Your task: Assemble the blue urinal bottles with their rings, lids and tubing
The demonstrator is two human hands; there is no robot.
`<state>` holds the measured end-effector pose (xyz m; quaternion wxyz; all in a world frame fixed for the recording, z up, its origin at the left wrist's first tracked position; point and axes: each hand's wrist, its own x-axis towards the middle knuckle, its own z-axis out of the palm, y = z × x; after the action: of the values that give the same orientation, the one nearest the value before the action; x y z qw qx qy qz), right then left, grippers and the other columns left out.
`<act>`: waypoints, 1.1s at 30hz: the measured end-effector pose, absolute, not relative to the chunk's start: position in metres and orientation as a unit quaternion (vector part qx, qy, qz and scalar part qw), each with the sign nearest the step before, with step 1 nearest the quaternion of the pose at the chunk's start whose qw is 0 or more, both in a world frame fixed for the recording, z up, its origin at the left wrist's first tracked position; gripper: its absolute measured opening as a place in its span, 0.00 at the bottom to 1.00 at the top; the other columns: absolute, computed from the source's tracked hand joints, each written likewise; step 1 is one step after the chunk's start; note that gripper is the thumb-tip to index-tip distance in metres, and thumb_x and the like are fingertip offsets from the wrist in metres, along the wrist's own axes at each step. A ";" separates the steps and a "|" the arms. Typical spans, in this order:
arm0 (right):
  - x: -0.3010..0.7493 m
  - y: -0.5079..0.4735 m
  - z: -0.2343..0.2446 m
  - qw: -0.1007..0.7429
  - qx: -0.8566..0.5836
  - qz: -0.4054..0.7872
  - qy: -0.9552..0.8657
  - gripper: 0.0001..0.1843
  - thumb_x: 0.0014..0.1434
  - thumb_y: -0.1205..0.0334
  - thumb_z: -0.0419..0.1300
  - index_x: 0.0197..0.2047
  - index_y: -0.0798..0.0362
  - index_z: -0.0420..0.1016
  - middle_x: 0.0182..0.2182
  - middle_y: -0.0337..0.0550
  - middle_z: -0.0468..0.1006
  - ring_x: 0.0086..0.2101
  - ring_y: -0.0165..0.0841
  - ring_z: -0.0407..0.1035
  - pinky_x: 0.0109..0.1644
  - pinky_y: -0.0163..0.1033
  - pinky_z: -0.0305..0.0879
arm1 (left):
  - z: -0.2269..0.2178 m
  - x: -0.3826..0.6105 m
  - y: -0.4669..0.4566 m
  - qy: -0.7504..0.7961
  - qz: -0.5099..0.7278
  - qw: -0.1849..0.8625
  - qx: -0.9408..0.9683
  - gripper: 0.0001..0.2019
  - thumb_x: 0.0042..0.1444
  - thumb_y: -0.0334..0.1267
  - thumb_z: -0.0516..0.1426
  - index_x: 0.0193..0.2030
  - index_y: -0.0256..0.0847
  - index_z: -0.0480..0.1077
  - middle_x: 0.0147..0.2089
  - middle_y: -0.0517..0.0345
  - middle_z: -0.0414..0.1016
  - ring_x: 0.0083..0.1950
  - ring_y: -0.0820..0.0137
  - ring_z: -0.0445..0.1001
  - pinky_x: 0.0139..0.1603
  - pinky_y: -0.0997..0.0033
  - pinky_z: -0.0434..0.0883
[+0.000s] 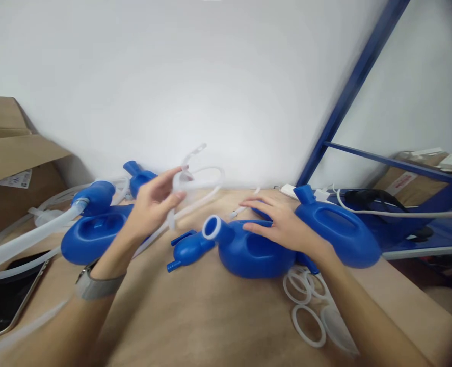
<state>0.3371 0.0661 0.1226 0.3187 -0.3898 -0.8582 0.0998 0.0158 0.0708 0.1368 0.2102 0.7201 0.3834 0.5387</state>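
Observation:
My left hand (153,204) is raised over the wooden table (210,316) and pinches a coiled clear plastic tube (195,178) between thumb and fingers. My right hand (283,224) lies flat, fingers stretched out, on top of a blue plastic bottle (244,250) with a white-rimmed spout. A small blue cap with nozzles (189,248) lies just left of that spout. Another blue bottle (336,229) sits to the right of my right hand. A third blue bottle (90,234) lies on the left under my left forearm.
Several white rings (306,300) lie near my right wrist. Thick translucent hoses (23,239) run off to the left past a phone (7,300) and a cardboard box (11,148). A blue metal shelf frame (351,86) with cables stands at the right.

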 end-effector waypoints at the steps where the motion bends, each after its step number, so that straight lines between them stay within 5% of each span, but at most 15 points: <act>1: 0.348 0.073 0.119 0.275 -0.390 0.123 -0.870 0.24 0.60 0.43 0.69 0.57 0.40 0.82 0.57 0.46 0.79 0.61 0.51 0.69 0.72 0.62 0.61 | 0.141 0.009 0.070 0.389 0.538 0.184 0.725 0.33 0.62 0.57 0.62 0.68 0.38 0.71 0.64 0.44 0.77 0.63 0.50 0.75 0.63 0.57 0.74; 6: 0.374 0.096 0.097 0.201 -0.432 0.264 -0.839 0.27 0.57 0.39 0.70 0.56 0.40 0.84 0.57 0.44 0.81 0.60 0.51 0.71 0.70 0.58 0.63 | 0.154 -0.010 0.065 0.432 0.322 0.085 0.838 0.30 0.65 0.56 0.59 0.71 0.50 0.70 0.59 0.51 0.77 0.51 0.58 0.77 0.52 0.63 0.76; 10: 0.374 0.103 0.083 0.223 -0.425 0.315 -0.819 0.27 0.57 0.38 0.69 0.56 0.41 0.83 0.59 0.43 0.80 0.64 0.51 0.68 0.73 0.59 0.58 | 0.152 -0.006 0.064 0.407 0.212 0.127 0.879 0.31 0.66 0.54 0.58 0.74 0.54 0.65 0.60 0.53 0.74 0.49 0.62 0.76 0.52 0.66 0.75; 19: 0.371 0.100 0.082 0.239 -0.436 0.359 -0.790 0.30 0.56 0.40 0.70 0.59 0.44 0.82 0.63 0.44 0.78 0.67 0.52 0.66 0.75 0.58 0.54 | 0.140 0.015 0.066 0.371 0.180 0.204 0.888 0.32 0.62 0.52 0.64 0.72 0.54 0.67 0.66 0.52 0.72 0.64 0.53 0.72 0.63 0.58 0.71; 33: 0.370 0.102 0.084 0.222 -0.431 0.331 -0.809 0.31 0.56 0.37 0.68 0.56 0.47 0.83 0.61 0.46 0.80 0.64 0.54 0.68 0.73 0.57 0.59 | 0.118 0.033 0.069 0.366 0.187 0.122 0.903 0.32 0.62 0.47 0.66 0.71 0.43 0.68 0.70 0.46 0.72 0.71 0.51 0.70 0.70 0.48 0.68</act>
<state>0.3696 0.1017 0.0840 0.2219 -0.4309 -0.8095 0.3315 0.0329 0.0691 0.1185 0.1217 0.9034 0.3661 0.1872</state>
